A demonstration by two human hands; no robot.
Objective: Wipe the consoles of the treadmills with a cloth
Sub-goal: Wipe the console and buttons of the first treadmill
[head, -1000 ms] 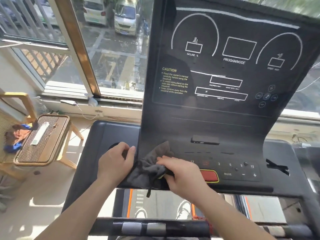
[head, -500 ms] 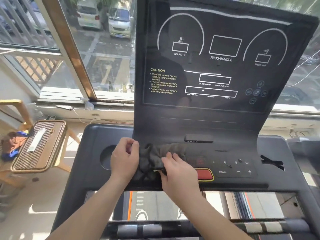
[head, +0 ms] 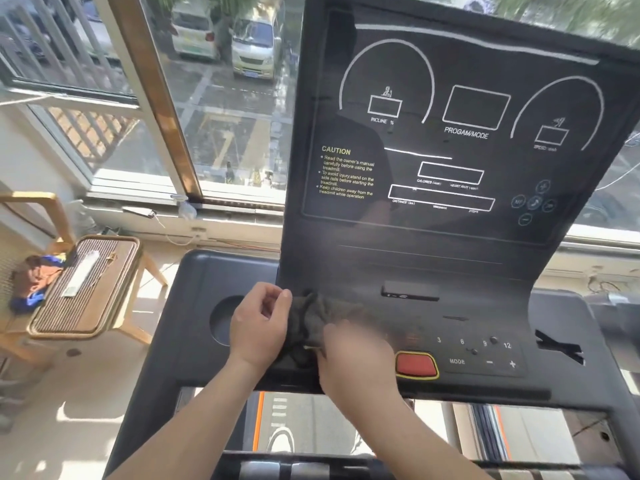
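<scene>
A black treadmill console (head: 450,237) rises in front of me, with a tall display panel and a lower button strip. A dark grey cloth (head: 311,317) lies bunched on the lower left of the console, left of the red stop button (head: 415,364). My left hand (head: 259,323) pinches the cloth's left edge at the console's side. My right hand (head: 356,358) presses on the cloth's lower right part and is blurred by motion.
A round cup recess (head: 221,320) sits in the console's left wing. A wooden stool with a slatted tray (head: 86,285) stands at the left, by a chair with coloured clothes (head: 31,285). A window (head: 214,98) is behind, the handlebar (head: 311,467) below.
Both hands and the cloth have moved slightly up the console's lower left, the cloth more gathered between them. The view has shifted a little nearer.
</scene>
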